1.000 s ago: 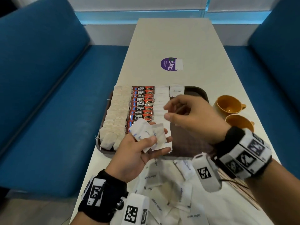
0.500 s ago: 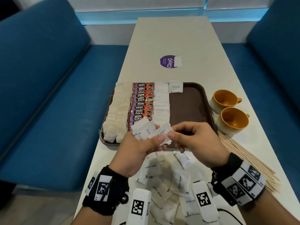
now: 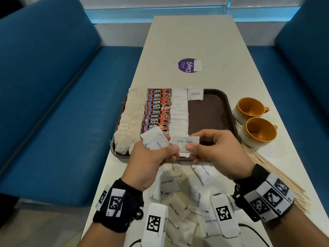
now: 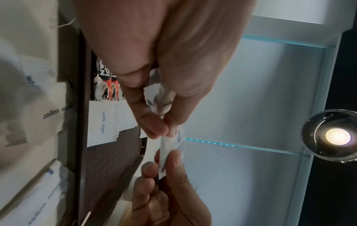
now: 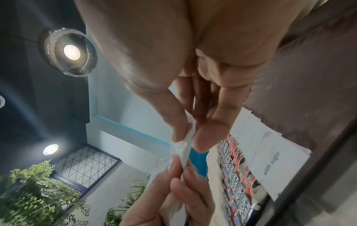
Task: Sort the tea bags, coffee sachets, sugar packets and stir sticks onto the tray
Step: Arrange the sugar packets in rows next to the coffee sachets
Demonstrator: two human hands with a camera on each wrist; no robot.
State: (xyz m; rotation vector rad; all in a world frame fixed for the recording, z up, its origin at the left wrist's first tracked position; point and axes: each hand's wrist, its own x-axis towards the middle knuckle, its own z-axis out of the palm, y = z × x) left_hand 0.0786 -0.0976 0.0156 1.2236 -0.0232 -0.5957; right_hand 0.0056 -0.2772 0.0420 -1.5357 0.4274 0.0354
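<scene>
**One sugar packet pinched between both hands**

Left of centre in the head view, tea bags (image 3: 127,122), then coffee sachets (image 3: 156,109), then a column of sugar packets (image 3: 179,111) fill the tray (image 3: 210,111). Low centre, the left hand (image 3: 151,161) grips a small stack of packets (image 3: 154,141) and pinches one end of a single sugar packet (image 3: 185,142); the right hand (image 3: 215,150) pinches the other. Loose packets (image 3: 199,198) lie on the bench (image 3: 187,38) below. Far right: stir sticks (image 3: 277,177).
</scene>
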